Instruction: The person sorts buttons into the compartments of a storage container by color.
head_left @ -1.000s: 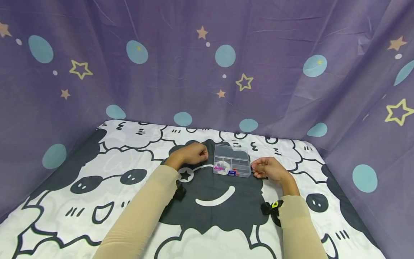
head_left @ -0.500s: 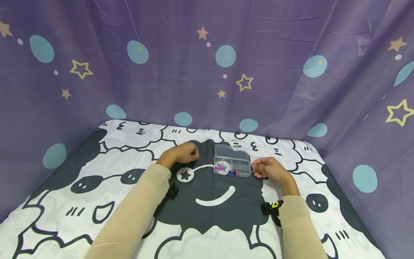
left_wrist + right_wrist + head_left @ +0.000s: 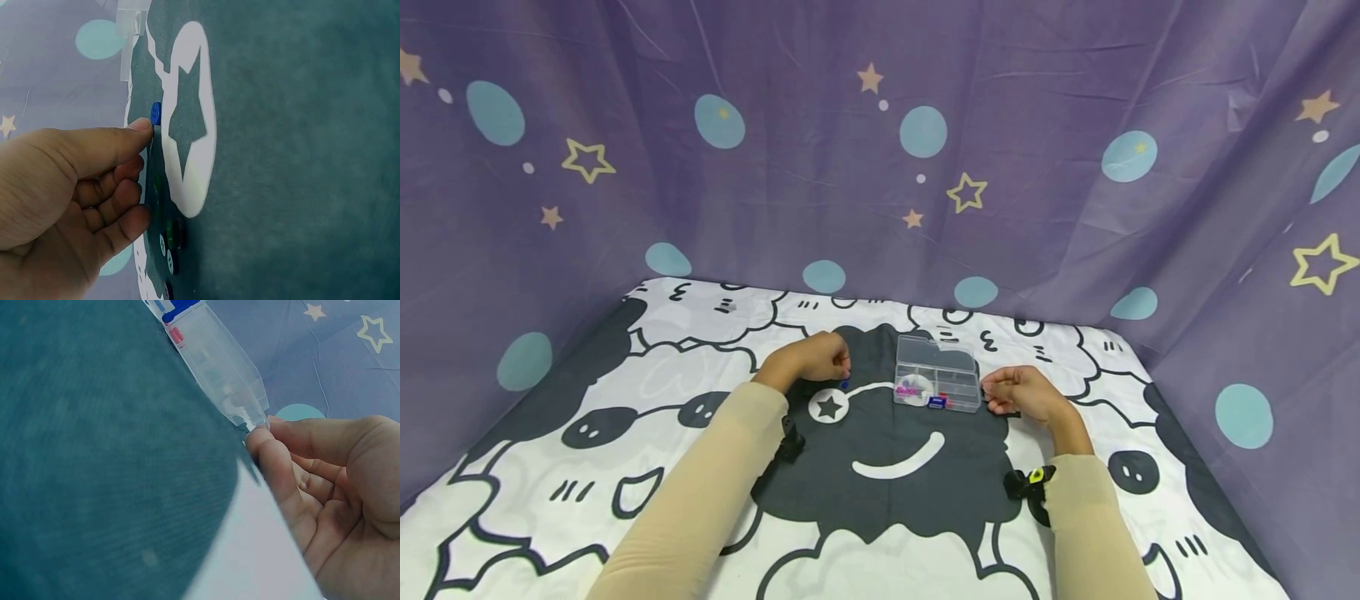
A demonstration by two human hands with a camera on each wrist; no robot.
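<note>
In the head view my left hand (image 3: 812, 358) is over the dark patch of the cloth, left of the box. A small blue button (image 3: 156, 114) lies right at its thumb tip in the left wrist view; the thumb seems to touch its edge, and the index finger is hidden. My right hand (image 3: 1026, 392) pinches the near right corner of a clear plastic compartment box (image 3: 958, 381) between thumb and forefinger. The box's lid (image 3: 928, 350) is raised at the back. Pink pieces (image 3: 906, 390), blue pieces (image 3: 937, 402) and red pieces (image 3: 177, 336) show inside it.
Several more buttons, green (image 3: 170, 234) and white (image 3: 170, 262) among them, lie on the cloth by the left hand's lower fingers. The cartoon-print cloth (image 3: 880, 454) covers the table. Purple star-patterned curtains (image 3: 820, 192) stand along the back and sides.
My left hand has moved left, away from the box, and its fingertips have come down beside the blue button. The right hand and the box have kept their places.
</note>
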